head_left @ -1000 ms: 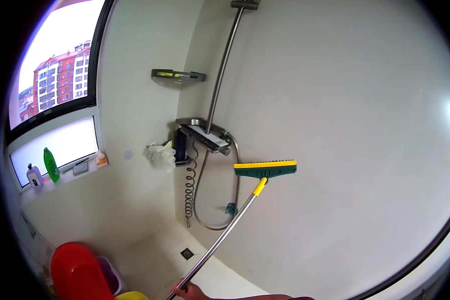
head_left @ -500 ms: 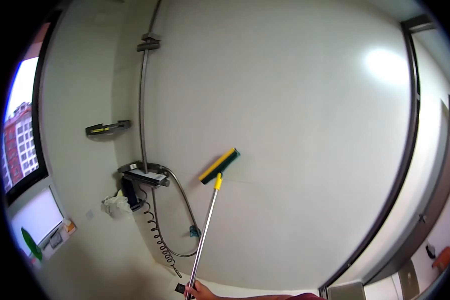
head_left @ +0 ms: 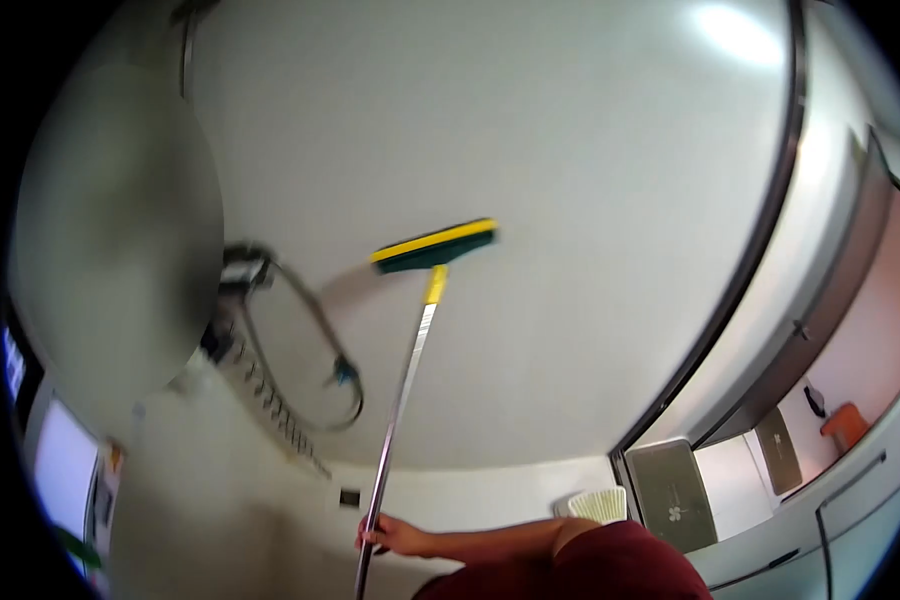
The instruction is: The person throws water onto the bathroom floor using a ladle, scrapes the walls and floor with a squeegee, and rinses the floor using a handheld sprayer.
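Observation:
My right hand [head_left: 395,536] is closed around the metal pole [head_left: 402,390] of a long-handled brush, low in the view. A yellow joint links the pole to the dark green brush head [head_left: 438,249], which has a yellow strip along its upper side. The head is slightly tilted, right end higher, at or close to the pale wall [head_left: 590,250]; contact cannot be made out. The bare forearm runs right to a dark red sleeve [head_left: 610,568]. My left hand does not show.
A large blurred round shape [head_left: 120,230] covers the left, partly hiding the shower fittings. A hose [head_left: 315,310] and a coiled cord [head_left: 275,400] hang beside it. A drain [head_left: 350,497] is on the floor. Right are a dark frame [head_left: 740,275], a grey mat [head_left: 670,490] and a whitish basket [head_left: 598,505].
The view has swung to the right, bringing the mats and basket in. The brush head has turned from steeply slanted to nearly level. The blurred round shape has appeared at left.

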The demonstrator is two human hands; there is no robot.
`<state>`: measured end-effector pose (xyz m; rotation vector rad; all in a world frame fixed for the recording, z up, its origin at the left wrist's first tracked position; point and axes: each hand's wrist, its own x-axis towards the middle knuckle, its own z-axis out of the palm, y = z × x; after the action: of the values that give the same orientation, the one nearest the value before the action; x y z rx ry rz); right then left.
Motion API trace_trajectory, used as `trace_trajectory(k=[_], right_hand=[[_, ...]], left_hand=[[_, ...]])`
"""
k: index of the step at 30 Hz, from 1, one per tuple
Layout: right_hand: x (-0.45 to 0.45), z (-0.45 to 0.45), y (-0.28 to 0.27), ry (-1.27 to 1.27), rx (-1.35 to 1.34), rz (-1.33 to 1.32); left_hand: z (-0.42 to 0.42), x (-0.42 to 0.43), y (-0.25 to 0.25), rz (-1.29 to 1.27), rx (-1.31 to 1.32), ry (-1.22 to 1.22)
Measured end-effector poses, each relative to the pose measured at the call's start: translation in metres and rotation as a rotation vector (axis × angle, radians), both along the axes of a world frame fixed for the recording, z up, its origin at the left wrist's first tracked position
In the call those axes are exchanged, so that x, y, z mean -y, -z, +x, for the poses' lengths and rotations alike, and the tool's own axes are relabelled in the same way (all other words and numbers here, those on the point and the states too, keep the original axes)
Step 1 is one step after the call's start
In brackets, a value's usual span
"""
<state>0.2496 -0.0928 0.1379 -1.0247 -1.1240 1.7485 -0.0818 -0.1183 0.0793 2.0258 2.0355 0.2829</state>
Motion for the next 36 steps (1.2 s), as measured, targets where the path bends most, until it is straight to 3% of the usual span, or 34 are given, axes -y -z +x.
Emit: trace_trajectory(k=[5,6,8,10,12,13,16,18,22,25,28,30,31,34,36], right_hand=[[0.023,-0.053,0.026,0.011,-0.297,-0.570],[0.025,-0.062,0.028,0.007,-0.401,-0.692],[0.022,-0.077,0.054,-0.053,-0.468,-0.949],[0.009,-0.099,0.066,-0.178,-0.337,-1.104],[0.005,-0.115,0.077,-0.388,-0.110,-1.059],[0.003,-0.123,0.081,-0.490,0.002,-1.026],[-0.033,-0.129,0.080,-0.788,0.299,-0.510],[-0.072,-0.120,0.118,-0.909,0.573,0.077],[-0.164,-0.072,0.189,-0.715,0.912,0.526],[-0.261,-0.058,0.213,-1.073,1.342,0.486],[-0.348,-0.053,0.265,-1.225,1.583,0.668],[-0.400,-0.068,0.296,-1.332,1.657,0.696],[-0.418,-0.075,0.318,-1.349,1.663,0.772],[-0.474,-0.110,0.386,-1.450,1.624,0.925],[-0.510,-0.138,0.432,-1.353,1.687,1.089]], left_hand=[[-0.152,0.144,0.035,0.343,-0.184,-0.135],[-0.169,0.171,0.017,0.406,-0.287,-0.158],[-0.149,0.173,-0.085,0.349,-0.630,-0.249],[-0.142,0.165,-0.160,0.364,-0.553,-0.151],[-0.122,0.164,-0.199,0.263,-0.639,-0.144],[-0.118,0.170,-0.203,0.213,-0.674,-0.138],[-0.118,0.183,-0.167,0.063,-0.770,-0.231],[-0.090,0.176,-0.152,0.026,-0.800,-0.313],[-0.048,0.160,-0.127,-0.152,-0.797,-0.574],[-0.014,0.147,-0.128,-0.363,-0.813,-0.760],[0.020,0.119,-0.125,-0.611,-0.764,-0.793],[0.049,0.087,-0.116,-0.667,-0.693,-0.826],[0.056,0.068,-0.114,-0.935,-0.517,-0.925],[0.092,0.048,-0.094,-0.959,-0.454,-1.103],[0.116,0.056,-0.080,-1.003,-0.304,-1.142]])
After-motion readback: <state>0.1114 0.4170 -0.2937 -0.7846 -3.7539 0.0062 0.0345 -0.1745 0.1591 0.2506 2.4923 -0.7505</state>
